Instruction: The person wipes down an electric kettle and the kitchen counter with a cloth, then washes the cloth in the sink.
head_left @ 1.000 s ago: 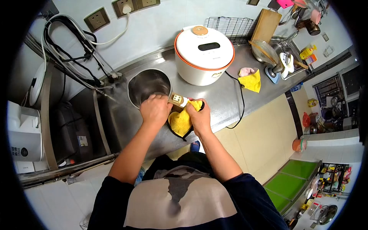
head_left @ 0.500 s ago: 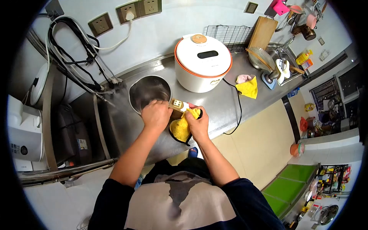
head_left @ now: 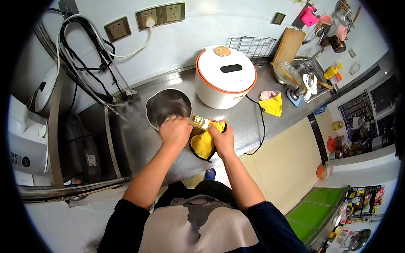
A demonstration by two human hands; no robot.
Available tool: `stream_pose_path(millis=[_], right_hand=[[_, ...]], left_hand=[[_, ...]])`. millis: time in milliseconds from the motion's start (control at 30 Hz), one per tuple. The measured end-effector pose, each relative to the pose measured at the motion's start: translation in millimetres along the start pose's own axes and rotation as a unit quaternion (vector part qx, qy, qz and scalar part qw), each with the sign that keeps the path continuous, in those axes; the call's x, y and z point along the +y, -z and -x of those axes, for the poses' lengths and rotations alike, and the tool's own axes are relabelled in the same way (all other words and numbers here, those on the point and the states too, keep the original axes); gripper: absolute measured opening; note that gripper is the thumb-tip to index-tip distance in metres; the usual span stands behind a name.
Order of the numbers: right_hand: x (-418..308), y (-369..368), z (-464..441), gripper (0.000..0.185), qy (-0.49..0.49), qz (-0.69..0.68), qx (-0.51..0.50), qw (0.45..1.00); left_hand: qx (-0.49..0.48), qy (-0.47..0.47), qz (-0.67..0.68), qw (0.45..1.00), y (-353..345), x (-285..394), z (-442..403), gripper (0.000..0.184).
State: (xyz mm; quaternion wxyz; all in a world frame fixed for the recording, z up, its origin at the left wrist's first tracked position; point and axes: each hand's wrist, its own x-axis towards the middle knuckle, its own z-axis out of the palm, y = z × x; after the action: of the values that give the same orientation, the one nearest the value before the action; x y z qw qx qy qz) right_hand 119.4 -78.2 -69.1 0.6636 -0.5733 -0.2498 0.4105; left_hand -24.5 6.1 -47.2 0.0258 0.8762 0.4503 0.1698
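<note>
A round metal pot (head_left: 168, 102) stands on the steel counter, its inside grey and bare. My left hand (head_left: 175, 131) is closed at the pot's near rim; what its fingers grip is hidden. From the pot a tan and white handle (head_left: 200, 122) sticks out to the right. My right hand (head_left: 222, 137) is wrapped round a yellow cloth (head_left: 203, 144) at the outer end of this handle. The cloth has a dark edge and hangs down below the handle.
Behind the pot to the right stands a white rice cooker (head_left: 226, 76) with a dark cord (head_left: 263, 126). Farther right are a yellow and pink cloth (head_left: 271, 104), a glass bowl (head_left: 287, 72), a cutting board (head_left: 289, 45) and a sink (head_left: 310, 67). Cables (head_left: 86, 67) hang at the left.
The view has shifted, so the counter and everything on it appear slightly lower. Both hands keep their places at the pot's rim and the cloth.
</note>
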Motion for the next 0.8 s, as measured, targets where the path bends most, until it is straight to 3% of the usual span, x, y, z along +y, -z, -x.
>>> stream_pose_path(millis=[267,500,800], right_hand=[[0,4,-14,0.014,0.015,0.056,-0.022,0.998],[10,28,-34,0.020,-0.080,-0.046,0.091,0.992],[-12,34,-5,0.026,-0.161,-0.097,0.035,0.982]], left_hand=[[0.035,-0.027,-0.003,0.999,-2,-2,1,0.018],[0.037,-0.016,-0.003,0.999,2,1,2,0.018],[0.019,-0.001,-0.023,1.000,5,5,0,0.020]])
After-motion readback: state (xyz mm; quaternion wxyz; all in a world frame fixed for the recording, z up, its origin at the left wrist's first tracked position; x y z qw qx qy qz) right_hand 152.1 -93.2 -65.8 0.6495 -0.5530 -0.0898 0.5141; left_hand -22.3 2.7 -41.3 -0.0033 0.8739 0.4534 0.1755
